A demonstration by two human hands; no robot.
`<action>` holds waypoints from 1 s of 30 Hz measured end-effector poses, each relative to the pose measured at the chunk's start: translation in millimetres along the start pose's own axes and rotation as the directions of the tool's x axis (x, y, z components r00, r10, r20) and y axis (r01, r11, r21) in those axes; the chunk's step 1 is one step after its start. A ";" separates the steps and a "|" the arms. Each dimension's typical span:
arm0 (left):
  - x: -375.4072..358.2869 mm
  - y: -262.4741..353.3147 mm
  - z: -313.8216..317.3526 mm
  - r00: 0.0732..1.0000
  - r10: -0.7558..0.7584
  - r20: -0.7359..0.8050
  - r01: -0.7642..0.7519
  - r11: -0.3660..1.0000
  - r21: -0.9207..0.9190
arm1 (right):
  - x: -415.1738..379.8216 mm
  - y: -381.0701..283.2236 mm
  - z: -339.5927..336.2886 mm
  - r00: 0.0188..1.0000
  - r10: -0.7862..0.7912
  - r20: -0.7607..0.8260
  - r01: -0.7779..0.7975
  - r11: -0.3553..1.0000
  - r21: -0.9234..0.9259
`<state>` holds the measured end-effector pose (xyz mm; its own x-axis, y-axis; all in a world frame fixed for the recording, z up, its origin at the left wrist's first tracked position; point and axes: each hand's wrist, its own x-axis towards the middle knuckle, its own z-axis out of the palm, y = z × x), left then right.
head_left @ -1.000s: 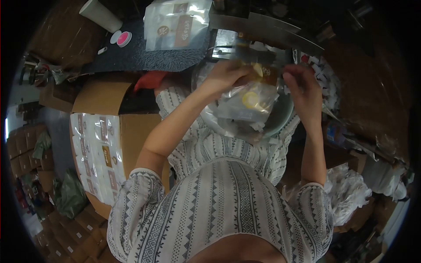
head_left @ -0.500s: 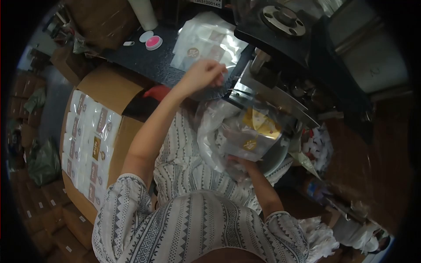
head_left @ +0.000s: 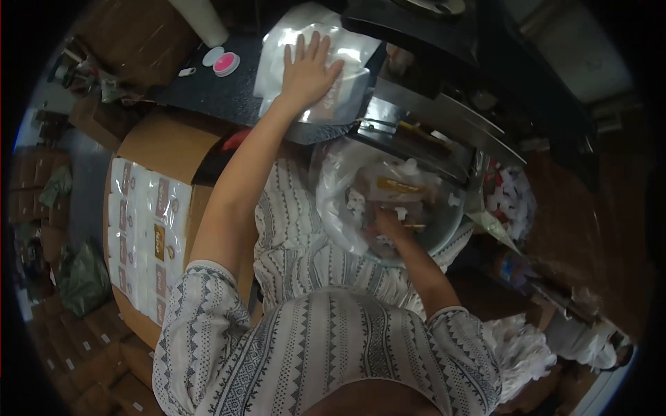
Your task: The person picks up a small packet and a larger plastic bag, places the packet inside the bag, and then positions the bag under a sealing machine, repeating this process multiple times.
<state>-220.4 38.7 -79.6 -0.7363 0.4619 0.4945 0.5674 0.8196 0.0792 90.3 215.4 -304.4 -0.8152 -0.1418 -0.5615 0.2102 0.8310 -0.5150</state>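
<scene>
My left hand (head_left: pixel 309 76) lies flat with spread fingers on a stack of clear plastic bags (head_left: pixel 279 59) on the dark tabletop. Over a round basin (head_left: pixel 454 220) lined with clear plastic is my right hand (head_left: pixel 390 223), its fingers blurred and partly hidden. Just beyond it is a clear packet with a gold label (head_left: pixel 404 186); whether the fingers grip it is unclear. White pieces lie in the basin. Beyond the basin stands a machine with a metal plate (head_left: pixel 458 111).
An open carton (head_left: pixel 166 135) at the left holds rows of white labelled packs (head_left: pixel 142 236). A pink round container (head_left: pixel 225 64) sits on the table beside a white roll (head_left: pixel 202 21). White scraps (head_left: pixel 510 201) are to the right. Brown cartons (head_left: pixel 76 333) stand at the lower left.
My left hand has moved up and opened out flat on the bags. My right hand has moved up slightly; the gold-labelled packet now sits lower and is less spread out. The view has shifted a little.
</scene>
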 end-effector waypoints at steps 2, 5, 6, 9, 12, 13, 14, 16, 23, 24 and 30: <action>-13.5 0.4 5.6 0.999 0.013 -0.040 -0.015 0.999 -0.032 | -40.0 -26.1 -17.4 0.985 0.084 0.153 -0.093 0.994 0.054; -21.9 1.1 2.6 0.999 0.011 -0.032 -0.013 0.997 -0.081 | -92.8 -45.8 -33.4 0.977 -0.210 0.031 0.212 0.955 -0.206; -23.3 0.9 2.7 0.999 -0.004 -0.033 0.001 0.998 -0.069 | -122.0 -51.2 -48.1 0.940 -0.334 0.064 0.335 0.942 -0.007; -24.7 1.7 0.4 0.999 -0.015 -0.036 0.013 0.998 -0.068 | -207.6 -112.0 -157.6 0.966 -0.254 -0.044 0.240 0.826 0.509; -25.9 -1.7 -4.3 1.000 -0.006 -0.012 0.005 0.995 -0.096 | -243.4 -108.5 -220.8 0.644 -0.001 -0.765 -0.018 1.000 -0.017; -25.3 -2.8 -6.7 1.000 -0.004 0.007 0.005 0.994 -0.108 | -244.4 -92.6 -235.8 0.486 -0.048 -0.873 -0.271 0.941 -0.202; -28.8 -0.3 -13.6 1.000 -0.003 0.005 0.004 0.994 -0.108 | -242.3 -66.4 -240.2 0.485 0.015 -0.874 -0.330 0.929 -0.167; -54.0 11.9 -38.6 0.995 0.037 -0.091 -0.036 0.999 0.009 | -229.4 -32.5 -242.2 0.482 0.080 -0.872 -0.387 0.913 -0.130; -141.3 59.3 -81.9 0.994 0.108 0.021 -0.105 0.989 -0.108 | -192.6 -20.6 -261.0 0.626 0.073 -0.777 -0.162 0.986 -0.037; -137.9 52.0 -87.1 0.996 0.085 0.027 -0.081 0.987 -0.137 | -191.2 -20.8 -261.1 0.594 -0.007 -0.804 -0.133 0.985 -0.107; -140.9 54.3 -128.2 0.992 -0.070 0.102 0.097 0.952 -0.290 | -215.9 -43.1 -270.3 0.516 0.187 -0.836 -0.276 0.960 0.044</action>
<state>-38.6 -25.3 -34.0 -0.8079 0.4356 0.3970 0.5759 0.7266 0.3746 111.4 355.6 14.1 -0.8328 0.5314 0.1553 0.4506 0.8135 -0.3676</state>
